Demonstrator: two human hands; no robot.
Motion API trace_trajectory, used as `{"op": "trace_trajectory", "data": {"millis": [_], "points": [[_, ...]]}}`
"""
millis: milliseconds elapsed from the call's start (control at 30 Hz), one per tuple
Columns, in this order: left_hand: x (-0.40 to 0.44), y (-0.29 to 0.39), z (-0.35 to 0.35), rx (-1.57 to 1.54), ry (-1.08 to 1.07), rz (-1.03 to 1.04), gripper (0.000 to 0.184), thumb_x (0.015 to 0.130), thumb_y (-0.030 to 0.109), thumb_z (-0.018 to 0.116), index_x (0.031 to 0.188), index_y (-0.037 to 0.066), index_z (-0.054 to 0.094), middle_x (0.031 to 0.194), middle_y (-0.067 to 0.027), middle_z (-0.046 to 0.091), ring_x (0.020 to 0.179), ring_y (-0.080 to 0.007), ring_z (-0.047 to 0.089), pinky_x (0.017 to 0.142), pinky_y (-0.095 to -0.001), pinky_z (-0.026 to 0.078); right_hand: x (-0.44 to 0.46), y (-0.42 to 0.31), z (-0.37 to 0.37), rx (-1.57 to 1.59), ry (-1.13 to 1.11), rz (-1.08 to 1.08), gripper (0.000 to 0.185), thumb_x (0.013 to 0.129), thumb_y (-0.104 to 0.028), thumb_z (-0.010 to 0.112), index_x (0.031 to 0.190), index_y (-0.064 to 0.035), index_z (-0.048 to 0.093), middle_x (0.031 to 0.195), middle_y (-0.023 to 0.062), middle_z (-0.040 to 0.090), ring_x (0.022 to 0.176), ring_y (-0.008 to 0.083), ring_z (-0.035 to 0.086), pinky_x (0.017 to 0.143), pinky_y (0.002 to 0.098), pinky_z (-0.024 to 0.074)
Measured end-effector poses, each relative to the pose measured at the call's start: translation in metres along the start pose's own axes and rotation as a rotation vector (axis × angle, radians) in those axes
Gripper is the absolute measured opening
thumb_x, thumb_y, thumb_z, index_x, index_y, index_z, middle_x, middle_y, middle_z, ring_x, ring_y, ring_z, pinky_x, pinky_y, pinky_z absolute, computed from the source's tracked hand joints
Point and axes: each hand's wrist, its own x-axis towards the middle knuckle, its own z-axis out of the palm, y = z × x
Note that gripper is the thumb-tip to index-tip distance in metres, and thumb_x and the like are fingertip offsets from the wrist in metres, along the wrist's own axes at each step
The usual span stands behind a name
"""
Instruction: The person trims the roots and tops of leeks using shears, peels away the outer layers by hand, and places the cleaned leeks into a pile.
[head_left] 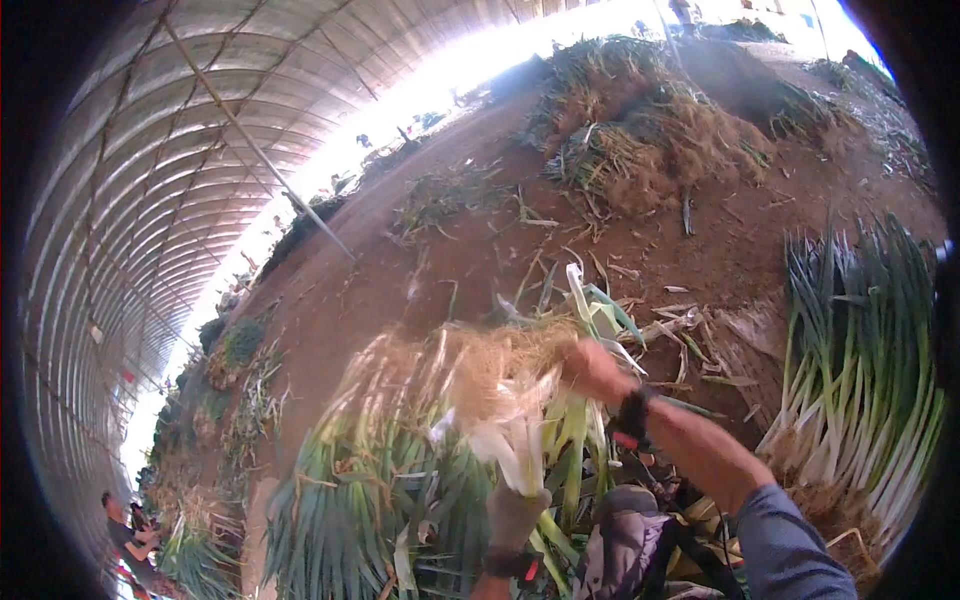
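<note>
Low in the centre, my left hand [515, 515] is closed round the white stems of several green onions [515, 455], whose brown roots point up and away from me. At the right end of the roots [510, 360] is my right hand [597, 370], blurred, its fingers not clearly seen. A pile of green onions [370, 490] with dark green leaves lies left of my left hand. Loose peeled leaves [595, 310] lie just beyond my right hand.
At the right lies a row of cleaner green onions [860, 350]. Root-covered heaps [660, 140] stand on the brown soil farther off. A leaning pole [255, 140] supports the arched roof. Another person [130, 540] is at the lower left.
</note>
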Motion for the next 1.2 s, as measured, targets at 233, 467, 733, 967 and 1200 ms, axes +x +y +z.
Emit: {"op": "trace_trajectory", "data": {"millis": [233,467,733,967,1200], "points": [[-0.023,0.016,0.013,0.096,-0.019,-0.047,0.053,0.077,0.024,0.080,0.124,0.005,0.067,0.095,-0.0149,0.078,0.086,-0.0330,0.077,0.079,-0.0421,0.060,0.091,-0.009,-0.102,-0.674,0.258,-0.003,0.017,0.084,-0.007,0.064,0.101,-0.0026,0.064,0.076,0.0178,0.068,0.077,0.0348,0.072,0.062,0.0492,0.0534],[-0.054,-0.034,-0.023,-0.134,-0.233,-0.348,0.040,0.080,0.020,0.081,0.115,0.003,0.073,0.087,-0.0081,0.075,0.076,-0.0193,0.071,0.073,-0.0370,0.058,0.083,0.058,-0.216,0.099,0.185,-0.184,0.022,0.077,-0.003,0.075,0.099,-0.0006,0.075,0.083,0.0131,0.072,0.071,0.0259,0.068,0.072,0.0413,0.0578],[-0.045,-0.021,-0.064,-0.361,-0.004,-0.198,0.034,0.078,0.016,0.084,0.107,-0.001,0.075,0.090,-0.0082,0.076,0.079,-0.0156,0.071,0.069,-0.0341,0.057,-0.048,0.031,-0.080,0.303,-0.319,-0.247,0.046,0.088,-0.010,0.078,0.130,0.0006,0.063,0.120,0.0176,0.070,0.108,0.0216,0.069,0.089,0.0382,0.0547],[-0.049,0.010,-0.073,-0.642,-0.127,-0.266,0.041,0.078,0.010,0.084,0.115,0.000,0.071,0.097,-0.0071,0.074,0.082,-0.0169,0.070,0.067,-0.0337,0.057,-0.081,-0.033,0.031,0.472,-0.644,0.037,0.084,0.086,0.005,0.054,0.165,-0.0045,0.024,0.104,0.0235,0.067,0.090,0.0316,0.068,0.079,0.0446,0.0537],[-0.052,-0.023,-0.055,-0.760,-0.244,-0.287,0.043,0.082,0.009,0.083,0.122,0.001,0.068,0.105,-0.0083,0.074,0.088,-0.0183,0.071,0.073,-0.0334,0.059,-0.025,-0.046,0.013,0.528,-0.244,0.266,0.028,0.095,0.000,0.061,0.123,-0.0011,0.063,0.095,0.0011,0.063,0.084,0.0125,0.060,0.073,0.0312,0.0530]]}}
